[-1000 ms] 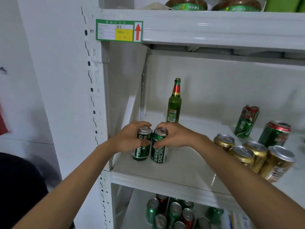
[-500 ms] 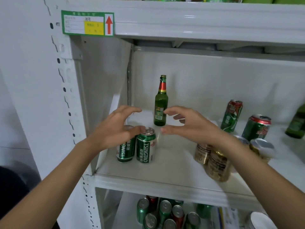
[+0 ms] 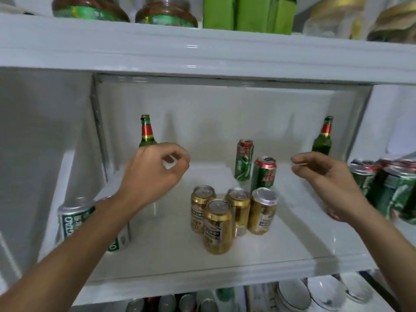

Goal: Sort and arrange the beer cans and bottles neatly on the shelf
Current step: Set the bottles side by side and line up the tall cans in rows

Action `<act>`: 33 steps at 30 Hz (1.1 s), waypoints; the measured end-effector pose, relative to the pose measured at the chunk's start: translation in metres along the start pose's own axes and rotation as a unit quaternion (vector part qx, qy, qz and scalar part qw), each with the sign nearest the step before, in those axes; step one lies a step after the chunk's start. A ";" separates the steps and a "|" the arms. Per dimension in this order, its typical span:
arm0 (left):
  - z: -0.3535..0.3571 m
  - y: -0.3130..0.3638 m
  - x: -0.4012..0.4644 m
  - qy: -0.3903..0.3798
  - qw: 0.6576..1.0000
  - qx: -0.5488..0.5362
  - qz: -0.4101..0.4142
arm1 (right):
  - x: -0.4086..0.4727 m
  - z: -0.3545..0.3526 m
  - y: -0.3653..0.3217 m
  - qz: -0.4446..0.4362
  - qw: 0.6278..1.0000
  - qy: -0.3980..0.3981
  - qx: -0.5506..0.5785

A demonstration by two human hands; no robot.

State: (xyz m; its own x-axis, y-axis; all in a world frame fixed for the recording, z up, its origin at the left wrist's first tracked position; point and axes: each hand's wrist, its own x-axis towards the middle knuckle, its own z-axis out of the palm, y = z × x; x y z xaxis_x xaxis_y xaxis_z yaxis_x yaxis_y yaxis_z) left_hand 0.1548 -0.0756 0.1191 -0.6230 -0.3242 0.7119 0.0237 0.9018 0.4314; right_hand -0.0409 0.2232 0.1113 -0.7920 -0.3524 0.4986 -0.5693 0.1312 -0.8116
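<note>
Head view. Both hands are held above the white shelf (image 3: 292,251), and nothing is gripped by either. The left hand (image 3: 155,174) is seen at 9 o'clock of centre; its fingers are loosely curled, with thumb and forefinger tips close together but empty. The right hand (image 3: 326,179) is seen at 3 o'clock; its fingers are relaxed and slightly bent, palm turned inward.

Four gold cans (image 3: 231,217) stand upright in a tight cluster at 6 o'clock of centre, between the two hands and below them. Two tall green cans (image 3: 254,167) stand upright just behind the cluster, toward 12 o'clock. One green bottle (image 3: 146,131) stands at the back, partly hidden by the left hand; a second green bottle (image 3: 324,140) stands at the back at 2 o'clock. Tsingtao cans (image 3: 76,219) are seen blurred at 8 o'clock, behind the left forearm. Further green cans (image 3: 396,192) are blurred at the right edge.

The long axis of every can is vertical. The gold cluster lies at 4 o'clock from the left fingers and 8 o'clock from the right fingers; it is judged roughly equally near to both, so a two-handed reach downward is likely called for.
</note>
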 end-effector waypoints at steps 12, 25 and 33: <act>0.099 0.058 0.069 -0.084 0.995 -0.022 -0.048 | 0.022 -0.006 0.057 0.053 0.998 -0.037 0.012; 0.194 0.053 0.181 -0.253 0.965 0.068 -0.009 | 0.070 0.043 0.095 0.086 0.992 -0.087 -0.024; 0.276 -0.004 0.231 -0.417 0.892 0.169 -0.038 | 0.075 0.052 0.105 0.097 0.982 -0.162 -0.023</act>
State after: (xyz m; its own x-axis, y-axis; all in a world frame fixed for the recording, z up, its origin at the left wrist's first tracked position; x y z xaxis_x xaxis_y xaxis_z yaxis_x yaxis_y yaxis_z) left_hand -0.2049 -0.0755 0.1294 -0.9812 -0.1899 -0.0337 -0.1929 0.9665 0.1692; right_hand -0.1488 0.1623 0.0477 -0.7794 -0.5913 0.2069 -0.4292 0.2635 -0.8639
